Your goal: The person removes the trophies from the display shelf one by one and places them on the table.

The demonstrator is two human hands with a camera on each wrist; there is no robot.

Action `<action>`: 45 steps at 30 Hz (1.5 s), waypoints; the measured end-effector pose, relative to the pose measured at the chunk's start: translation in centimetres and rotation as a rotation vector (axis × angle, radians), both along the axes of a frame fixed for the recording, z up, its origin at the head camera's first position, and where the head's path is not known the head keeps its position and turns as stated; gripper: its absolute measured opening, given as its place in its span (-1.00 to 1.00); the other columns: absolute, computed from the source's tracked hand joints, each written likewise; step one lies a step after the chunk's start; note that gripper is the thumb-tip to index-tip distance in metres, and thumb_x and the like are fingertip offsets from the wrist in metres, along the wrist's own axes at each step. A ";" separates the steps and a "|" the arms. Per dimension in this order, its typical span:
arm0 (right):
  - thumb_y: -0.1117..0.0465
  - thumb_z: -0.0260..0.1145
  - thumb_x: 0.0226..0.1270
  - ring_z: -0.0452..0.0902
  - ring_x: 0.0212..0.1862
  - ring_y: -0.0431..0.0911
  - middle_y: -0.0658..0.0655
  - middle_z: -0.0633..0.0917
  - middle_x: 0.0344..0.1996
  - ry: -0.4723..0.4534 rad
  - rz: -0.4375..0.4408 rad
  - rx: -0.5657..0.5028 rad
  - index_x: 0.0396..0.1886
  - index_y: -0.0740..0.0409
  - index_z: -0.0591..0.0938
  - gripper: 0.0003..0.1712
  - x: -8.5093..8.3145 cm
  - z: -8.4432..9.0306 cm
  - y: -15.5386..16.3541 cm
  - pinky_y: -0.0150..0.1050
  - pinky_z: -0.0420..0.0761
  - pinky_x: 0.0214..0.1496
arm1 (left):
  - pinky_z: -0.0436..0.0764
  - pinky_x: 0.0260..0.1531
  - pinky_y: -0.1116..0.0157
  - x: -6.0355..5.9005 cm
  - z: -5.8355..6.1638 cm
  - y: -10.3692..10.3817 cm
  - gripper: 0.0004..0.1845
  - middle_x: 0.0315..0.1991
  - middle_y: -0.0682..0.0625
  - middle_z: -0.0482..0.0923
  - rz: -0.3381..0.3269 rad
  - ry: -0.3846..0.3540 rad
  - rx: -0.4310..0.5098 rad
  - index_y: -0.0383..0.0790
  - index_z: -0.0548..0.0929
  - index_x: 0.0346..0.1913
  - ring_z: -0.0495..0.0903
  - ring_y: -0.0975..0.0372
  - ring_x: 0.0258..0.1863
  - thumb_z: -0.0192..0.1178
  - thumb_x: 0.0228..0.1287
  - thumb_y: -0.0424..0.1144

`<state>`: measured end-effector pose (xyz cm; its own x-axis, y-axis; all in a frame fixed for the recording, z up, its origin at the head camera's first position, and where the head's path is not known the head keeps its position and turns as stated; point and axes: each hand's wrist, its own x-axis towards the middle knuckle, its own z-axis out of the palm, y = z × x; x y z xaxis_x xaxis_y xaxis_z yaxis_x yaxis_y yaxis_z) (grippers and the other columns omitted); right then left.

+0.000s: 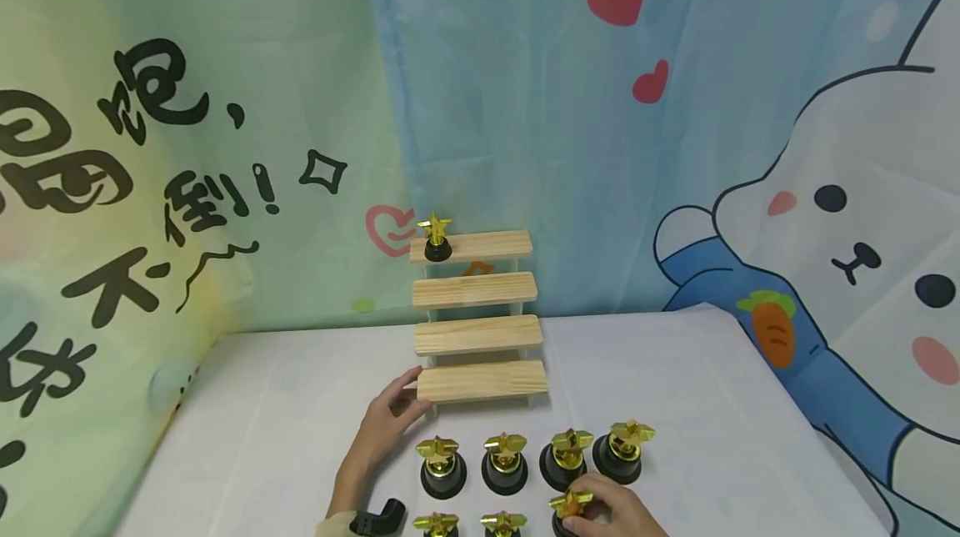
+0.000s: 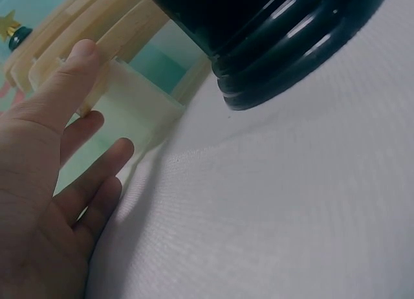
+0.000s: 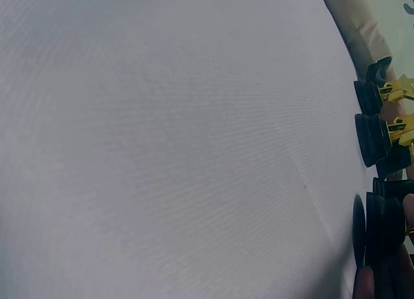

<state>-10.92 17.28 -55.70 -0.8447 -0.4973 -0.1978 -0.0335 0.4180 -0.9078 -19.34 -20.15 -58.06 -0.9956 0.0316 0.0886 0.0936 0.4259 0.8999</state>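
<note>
A four-step wooden display stand [image 1: 480,337] stands at the back of the table. Its lowest plank is held at the left end by my left hand [image 1: 386,420]; in the left wrist view the thumb [image 2: 71,79] lies against the wood, the index finger below. At the front, my right hand [image 1: 615,508] pinches a gold star trophy [image 1: 572,504] with a black base. In the right wrist view that base [image 3: 385,228] appears slightly off the cloth, above its shadow. Another star trophy [image 1: 437,238] stands upright on the left of the top step.
Four trophies line up before the stand, among them a left one [image 1: 442,470] and a right one [image 1: 621,454]. Two more, one of them a trophy [image 1: 504,524], are cut by the lower edge. White cloth [image 1: 285,404] covers the table; a printed curtain [image 1: 510,103] hangs behind.
</note>
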 end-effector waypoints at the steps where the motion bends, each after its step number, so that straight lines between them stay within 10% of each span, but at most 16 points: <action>1: 0.11 0.35 0.29 0.48 -0.26 -0.44 0.18 0.61 -0.09 0.008 0.002 -0.003 -0.07 0.29 0.60 -0.64 0.0 0.0 0.0 -0.41 0.64 -0.29 | 0.55 0.20 0.14 0.0 0.0 0.0 -0.28 0.28 0.04 0.51 -0.001 0.000 0.001 0.03 0.41 0.37 0.64 0.16 0.09 0.34 0.14 0.09; 12: 0.10 0.37 0.27 0.48 -0.19 -0.46 0.04 0.67 -0.22 0.281 0.063 -0.053 -0.19 0.06 0.64 -0.81 0.7 -0.8 0.1 -0.40 0.56 -0.21 | 0.57 0.18 0.16 0.0 -0.3 -0.1 -0.28 0.26 0.06 0.53 0.000 -0.010 -0.001 0.03 0.40 0.38 0.64 0.20 0.07 0.34 0.14 0.09; 36: 0.01 0.40 0.23 0.52 -0.18 -0.36 0.08 0.63 -0.16 0.237 -0.018 0.046 -0.04 0.10 0.59 -0.61 0.9 1.7 0.0 -0.38 0.56 -0.30 | 0.61 0.13 0.19 0.0 -0.3 0.0 -0.28 0.31 0.06 0.48 0.017 0.011 -0.016 -0.02 0.42 0.36 0.64 0.19 0.08 0.34 0.14 0.10; 45: 0.26 0.34 0.30 0.53 -0.18 -0.25 0.11 0.63 -0.16 0.509 0.026 -0.052 -0.01 0.11 0.57 -0.72 0.6 3.7 0.1 -0.36 0.60 -0.33 | 0.59 0.16 0.23 -0.1 -0.1 0.1 -0.29 0.31 0.07 0.47 0.007 0.005 0.013 -0.02 0.42 0.36 0.63 0.18 0.09 0.36 0.14 0.04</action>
<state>-10.27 17.34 -51.98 -0.8145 -0.5181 0.2611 -0.4870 0.3658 -0.7931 -19.42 -20.08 -58.18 -0.9953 0.0238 0.0936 0.0950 0.4147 0.9050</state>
